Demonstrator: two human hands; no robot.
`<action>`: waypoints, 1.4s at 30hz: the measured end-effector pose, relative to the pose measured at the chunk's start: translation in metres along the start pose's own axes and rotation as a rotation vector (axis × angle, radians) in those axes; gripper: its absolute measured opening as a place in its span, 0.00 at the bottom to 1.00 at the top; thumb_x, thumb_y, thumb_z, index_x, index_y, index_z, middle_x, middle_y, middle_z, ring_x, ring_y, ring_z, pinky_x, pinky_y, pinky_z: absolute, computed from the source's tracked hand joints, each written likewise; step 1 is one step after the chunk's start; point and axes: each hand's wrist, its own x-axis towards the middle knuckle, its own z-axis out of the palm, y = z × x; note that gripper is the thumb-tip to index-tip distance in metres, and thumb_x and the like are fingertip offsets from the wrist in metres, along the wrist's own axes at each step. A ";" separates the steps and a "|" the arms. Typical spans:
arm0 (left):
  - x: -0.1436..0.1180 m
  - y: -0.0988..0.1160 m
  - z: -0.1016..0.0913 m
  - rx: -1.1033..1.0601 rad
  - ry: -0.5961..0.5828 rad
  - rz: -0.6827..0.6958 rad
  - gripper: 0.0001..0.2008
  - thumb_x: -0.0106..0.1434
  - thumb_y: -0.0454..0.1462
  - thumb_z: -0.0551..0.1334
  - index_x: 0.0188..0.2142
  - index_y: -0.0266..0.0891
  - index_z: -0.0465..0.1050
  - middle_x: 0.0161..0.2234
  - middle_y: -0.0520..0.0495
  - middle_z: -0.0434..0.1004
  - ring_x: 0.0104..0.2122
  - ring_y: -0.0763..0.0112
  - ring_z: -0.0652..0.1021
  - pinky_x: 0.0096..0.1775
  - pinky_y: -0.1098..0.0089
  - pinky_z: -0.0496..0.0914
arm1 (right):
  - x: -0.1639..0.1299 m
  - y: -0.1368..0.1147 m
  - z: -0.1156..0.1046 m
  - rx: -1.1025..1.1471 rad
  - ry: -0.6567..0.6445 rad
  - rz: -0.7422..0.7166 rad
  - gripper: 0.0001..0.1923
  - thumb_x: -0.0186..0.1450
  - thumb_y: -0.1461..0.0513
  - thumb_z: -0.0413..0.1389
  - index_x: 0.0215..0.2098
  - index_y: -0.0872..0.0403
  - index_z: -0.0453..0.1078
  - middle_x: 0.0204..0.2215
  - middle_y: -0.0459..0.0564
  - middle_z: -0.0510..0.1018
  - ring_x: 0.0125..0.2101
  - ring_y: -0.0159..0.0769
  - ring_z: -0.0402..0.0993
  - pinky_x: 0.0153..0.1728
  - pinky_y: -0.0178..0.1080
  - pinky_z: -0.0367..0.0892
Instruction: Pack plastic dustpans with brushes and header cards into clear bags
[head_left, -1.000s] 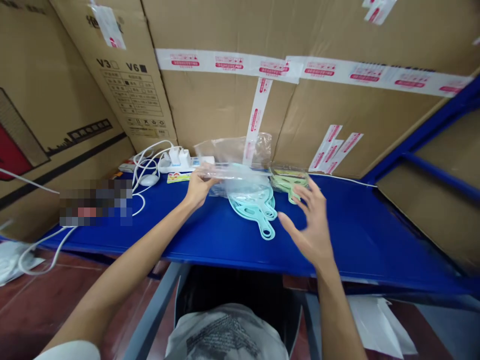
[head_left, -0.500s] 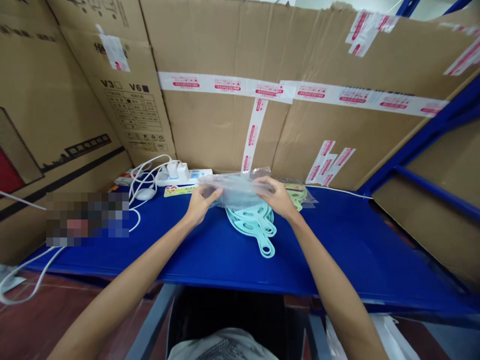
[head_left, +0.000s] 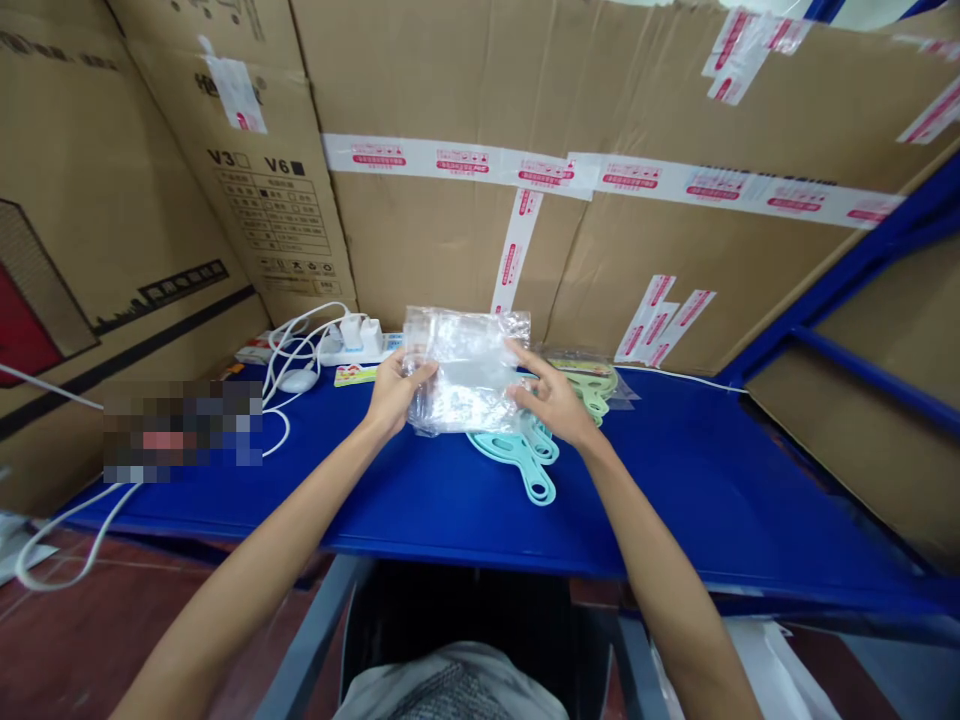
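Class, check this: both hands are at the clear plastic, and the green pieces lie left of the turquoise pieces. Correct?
The side is wrong: the head view shows the green pieces right of the turquoise pieces. The left hand and right hand are at the clear plastic.

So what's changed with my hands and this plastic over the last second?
Your right hand, open and off the clear plastic a second ago, has moved left and now touches its right side. The plastic is tipped up, broad face toward you, hiding more of the turquoise pieces. Your left hand still grips its left side; those and the green pieces stayed put.
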 end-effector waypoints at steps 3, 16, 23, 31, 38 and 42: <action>0.001 -0.002 -0.001 0.011 -0.026 -0.023 0.35 0.43 0.41 0.81 0.50 0.38 0.74 0.30 0.53 0.79 0.24 0.73 0.76 0.25 0.74 0.71 | -0.001 0.006 0.001 -0.042 0.078 -0.007 0.38 0.66 0.56 0.63 0.74 0.46 0.65 0.70 0.52 0.70 0.64 0.54 0.71 0.57 0.51 0.77; -0.001 -0.004 -0.008 0.394 -0.309 0.319 0.23 0.63 0.45 0.73 0.57 0.46 0.80 0.60 0.39 0.77 0.63 0.44 0.73 0.50 0.51 0.79 | -0.008 0.016 0.000 0.190 0.017 0.100 0.43 0.61 0.58 0.69 0.73 0.43 0.64 0.73 0.54 0.64 0.59 0.55 0.78 0.50 0.54 0.82; -0.006 0.010 -0.004 0.282 -0.323 0.113 0.34 0.52 0.42 0.78 0.59 0.40 0.81 0.68 0.36 0.70 0.39 0.65 0.81 0.32 0.67 0.79 | -0.011 0.004 -0.005 0.134 -0.057 0.153 0.43 0.61 0.57 0.71 0.73 0.44 0.65 0.74 0.51 0.63 0.64 0.61 0.71 0.53 0.60 0.81; -0.010 0.041 -0.074 0.554 -0.231 0.061 0.40 0.49 0.44 0.80 0.61 0.38 0.78 0.53 0.38 0.82 0.31 0.70 0.79 0.34 0.69 0.77 | -0.011 -0.005 -0.014 0.181 -0.205 0.197 0.43 0.58 0.58 0.74 0.69 0.41 0.70 0.72 0.55 0.66 0.53 0.52 0.82 0.39 0.46 0.86; -0.010 0.054 -0.150 1.490 -0.304 0.334 0.25 0.57 0.45 0.72 0.53 0.38 0.81 0.65 0.34 0.70 0.65 0.37 0.70 0.65 0.44 0.66 | -0.007 0.004 -0.017 0.127 0.059 0.106 0.22 0.61 0.55 0.70 0.52 0.51 0.80 0.52 0.55 0.83 0.35 0.39 0.84 0.29 0.41 0.82; -0.017 0.077 -0.137 1.818 -0.122 0.478 0.27 0.60 0.40 0.73 0.58 0.41 0.78 0.77 0.35 0.44 0.73 0.25 0.50 0.68 0.33 0.58 | -0.006 0.010 -0.016 0.060 0.097 0.109 0.16 0.62 0.57 0.67 0.47 0.53 0.80 0.45 0.54 0.85 0.32 0.38 0.83 0.27 0.41 0.80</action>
